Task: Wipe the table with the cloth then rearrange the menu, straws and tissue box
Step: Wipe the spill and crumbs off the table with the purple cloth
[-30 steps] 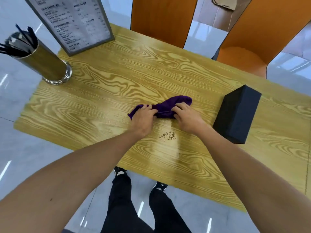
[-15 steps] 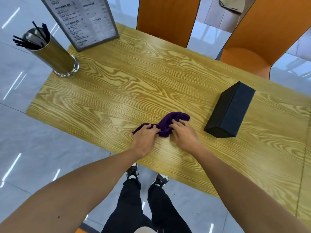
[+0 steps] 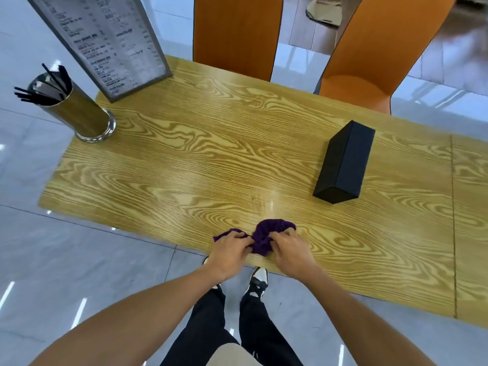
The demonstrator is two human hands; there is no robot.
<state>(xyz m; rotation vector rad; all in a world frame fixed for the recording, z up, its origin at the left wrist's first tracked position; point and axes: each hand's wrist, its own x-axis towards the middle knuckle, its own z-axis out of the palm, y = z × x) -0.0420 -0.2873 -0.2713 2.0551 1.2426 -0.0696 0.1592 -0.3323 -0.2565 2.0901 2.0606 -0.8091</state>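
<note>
Two orange chairs stand at the far edge of the worktop: one (image 3: 235,35) with its tall back behind the middle of that edge, the other (image 3: 380,56) toward the far right, its rounded seat showing just beyond the edge. The floor (image 3: 52,260) is glossy pale grey tile with bright streaks of reflected light. A crumpled brown paper bag (image 3: 323,11) lies on the floor between the chairs, well behind them. Below the near edge, black trousers (image 3: 253,326) and black-and-white shoes (image 3: 257,282) show on the tiles.
</note>
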